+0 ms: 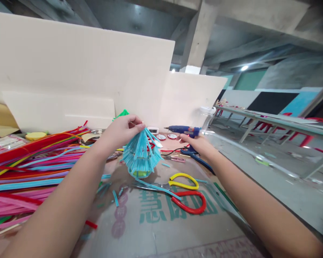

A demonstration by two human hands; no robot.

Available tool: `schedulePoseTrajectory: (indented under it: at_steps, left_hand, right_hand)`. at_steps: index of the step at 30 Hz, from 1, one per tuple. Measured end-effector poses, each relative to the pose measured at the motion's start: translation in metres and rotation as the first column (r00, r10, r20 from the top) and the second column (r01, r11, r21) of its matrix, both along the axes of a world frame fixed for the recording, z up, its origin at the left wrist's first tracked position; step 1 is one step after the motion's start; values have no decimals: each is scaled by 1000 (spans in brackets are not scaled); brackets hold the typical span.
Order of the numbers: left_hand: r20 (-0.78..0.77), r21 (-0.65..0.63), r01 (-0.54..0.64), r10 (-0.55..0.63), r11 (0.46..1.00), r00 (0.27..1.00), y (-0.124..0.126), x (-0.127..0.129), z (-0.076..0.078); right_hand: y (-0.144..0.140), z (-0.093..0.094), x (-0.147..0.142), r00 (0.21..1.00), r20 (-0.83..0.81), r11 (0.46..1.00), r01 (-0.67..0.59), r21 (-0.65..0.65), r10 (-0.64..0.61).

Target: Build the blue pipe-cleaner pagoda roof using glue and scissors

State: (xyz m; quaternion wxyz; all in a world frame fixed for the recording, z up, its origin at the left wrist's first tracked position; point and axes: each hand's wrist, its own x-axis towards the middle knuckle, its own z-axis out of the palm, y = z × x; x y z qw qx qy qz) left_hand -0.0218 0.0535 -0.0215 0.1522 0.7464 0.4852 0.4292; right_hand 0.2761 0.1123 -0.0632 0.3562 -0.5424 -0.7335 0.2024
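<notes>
My left hand pinches the top of a light blue cone-shaped craft piece, built of tiers of fuzzy pipe cleaners. It stands upright on the table, with some yellow-green showing at its base. My right hand is closed around the handle of a blue glue gun, whose nozzle points left toward the cone; the grip is partly hidden and a little blurred. In front of the cone lie scissors with one yellow and one red handle loop. A loose light blue pipe cleaner crosses their blades.
Bundles of coloured pipe cleaners cover the left side. Blue cut bits lie about the printed table covering. Behind are white boards, a small digital display and a clear bottle. A dark cord runs near the glue gun.
</notes>
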Motion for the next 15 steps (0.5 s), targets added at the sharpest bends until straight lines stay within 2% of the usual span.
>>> schedulePoseTrajectory:
  at_steps: [3, 8, 12, 15]
  left_hand:
    - [11, -8, 7, -7, 1000, 1000, -3, 0, 2]
    - [21, -18, -20, 21, 1000, 1000, -4, 2, 2]
    - [7, -10, -10, 10, 1000, 1000, -1, -1, 0]
    - [-8, 5, -6, 6, 1000, 1000, 1, -3, -2]
  right_hand:
    - [36, -19, -4, 996, 60, 995, 63, -74, -59]
    - [79, -40, -34, 990, 141, 991, 42, -130, -23]
    - [96, -57, -52, 974, 223, 984, 65, -164, -27]
    - [96, -62, -50, 958, 284, 985, 71, -158, -23]
